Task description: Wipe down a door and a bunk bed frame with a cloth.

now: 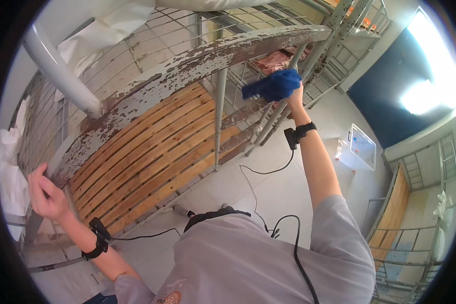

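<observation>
My right hand (297,96) is closed on a blue cloth (273,86), at a grey metal post of a bunk bed beside the far end of its upper rail. The cloth is bunched over my fingers, with one end hanging out to the left. The upper rail (187,63) is a curved metal bar with flaking grey and brown paint. At its near left end my left hand (46,195) is raised, its fingers loosely bent and somewhat apart. I see nothing in it. Whether it touches the rail is hard to tell.
Below the rail lies a wooden slatted bed base (147,157). A thin grey upright (220,116) stands between rail and base. White sheeting (104,35) lies at the upper left. A clear plastic bin (357,147) rests on the pale floor. Another bunk (390,207) stands at right. Cables hang from my wrist straps.
</observation>
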### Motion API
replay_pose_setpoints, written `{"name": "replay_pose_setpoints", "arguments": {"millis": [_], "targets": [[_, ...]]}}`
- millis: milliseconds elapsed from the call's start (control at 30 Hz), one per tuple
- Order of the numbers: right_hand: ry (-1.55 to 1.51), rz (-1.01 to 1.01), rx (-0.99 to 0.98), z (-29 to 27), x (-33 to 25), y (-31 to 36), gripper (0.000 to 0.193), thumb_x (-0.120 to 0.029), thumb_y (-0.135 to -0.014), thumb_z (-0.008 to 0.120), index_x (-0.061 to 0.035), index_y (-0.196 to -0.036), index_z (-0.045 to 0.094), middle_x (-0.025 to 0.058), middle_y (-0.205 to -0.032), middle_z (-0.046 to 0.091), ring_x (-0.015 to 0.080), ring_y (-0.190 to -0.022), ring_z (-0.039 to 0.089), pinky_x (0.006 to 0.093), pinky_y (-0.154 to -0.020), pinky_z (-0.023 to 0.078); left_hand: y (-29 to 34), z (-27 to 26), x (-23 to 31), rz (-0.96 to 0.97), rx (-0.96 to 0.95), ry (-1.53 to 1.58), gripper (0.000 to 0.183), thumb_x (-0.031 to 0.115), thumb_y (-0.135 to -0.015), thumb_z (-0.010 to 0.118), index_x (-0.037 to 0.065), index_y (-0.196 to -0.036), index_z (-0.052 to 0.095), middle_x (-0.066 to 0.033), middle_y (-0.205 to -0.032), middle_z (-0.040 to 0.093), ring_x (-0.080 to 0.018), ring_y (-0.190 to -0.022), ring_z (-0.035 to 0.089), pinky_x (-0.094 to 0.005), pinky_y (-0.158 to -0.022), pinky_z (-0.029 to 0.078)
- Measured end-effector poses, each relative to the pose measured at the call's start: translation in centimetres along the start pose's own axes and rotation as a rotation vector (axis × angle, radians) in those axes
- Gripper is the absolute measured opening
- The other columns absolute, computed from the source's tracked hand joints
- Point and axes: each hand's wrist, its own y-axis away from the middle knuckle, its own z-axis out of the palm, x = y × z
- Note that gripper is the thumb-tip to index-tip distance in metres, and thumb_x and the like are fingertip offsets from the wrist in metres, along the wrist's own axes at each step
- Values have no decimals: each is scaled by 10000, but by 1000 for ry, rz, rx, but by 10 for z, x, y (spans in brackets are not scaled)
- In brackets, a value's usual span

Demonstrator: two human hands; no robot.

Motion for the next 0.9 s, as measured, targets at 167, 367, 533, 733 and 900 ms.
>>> {"name": "replay_pose_setpoints", "arguments": {"millis": [167, 367, 533, 733, 900], "targets": [[169, -307, -108, 1, -3, 26, 63, -45, -843, 648, -50, -843, 711, 106, -907, 704, 283, -879, 666, 372, -800, 528, -6, -1, 13, -9, 31, 8, 234, 60, -979, 465, -81, -924, 643, -169, -826, 643, -312, -711, 613, -363, -641, 489], [-241, -216, 97, -9, -72, 38, 142, -5, -782, 746, -75, -901, 712, 97, -963, 696, 226, -936, 655, 331, -854, 512, -10, 3, 15, 7, 31, 21, 231, 55, -976, 464, -75, -920, 646, -163, -822, 646, -312, -711, 616, -359, -641, 493], [-787, 515, 95, 16, -186, 45, 230, -63, -823, 782, -48, -1027, 678, 61, -1067, 673, 167, -971, 629, 316, -893, 509, -6, 0, 10, 23, 44, -11, 245, 57, -993, 457, -82, -924, 647, -162, -835, 655, -308, -725, 626, -357, -660, 502], [-354, -51, -128, 55, -254, 35, 249, -159, -820, 808, -45, -1001, 682, 58, -964, 677, 191, -859, 633, 309, -781, 503, -15, -1, 21, 36, 53, -31, 244, 65, -985, 462, -70, -911, 652, -154, -806, 647, -297, -683, 611, -355, -614, 489], [-560, -41, -176, 58, -242, 22, 198, -186, -790, 833, -44, -825, 700, 64, -825, 660, 226, -780, 624, 338, -719, 485, -15, 3, 23, 22, 38, -3, 252, 72, -989, 458, -63, -909, 655, -153, -807, 645, -293, -681, 609, -356, -621, 488]]}}
